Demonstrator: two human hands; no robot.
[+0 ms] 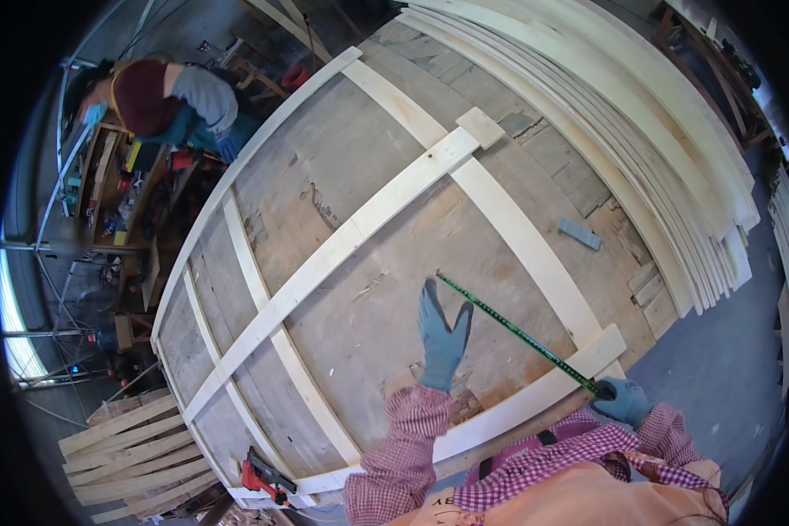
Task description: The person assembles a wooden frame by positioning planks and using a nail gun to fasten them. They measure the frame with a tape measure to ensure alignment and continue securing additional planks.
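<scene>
My left hand (444, 337), in a blue-grey glove, hovers over or rests on the worn wooden worktop (386, 307), thumb and fingers spread, beside the free end of a tape measure blade. The green blade of the tape measure (519, 332) stretches diagonally across the panel to the near edge board. My right hand (624, 404), gloved alike, is closed around the dark tape case at the worktop's near right edge. Around both hands lies a frame of pale wooden boards (351, 237), with one long middle board crossing several shorter ones.
A tall stack of pale boards (579, 96) lies on the right. A blue-grey strip of fasteners (579, 234) sits near it. A red-and-black nail gun (266, 478) rests at the near left corner. A person (162, 101) bends beyond the far left edge. More planks (131, 447) lie left.
</scene>
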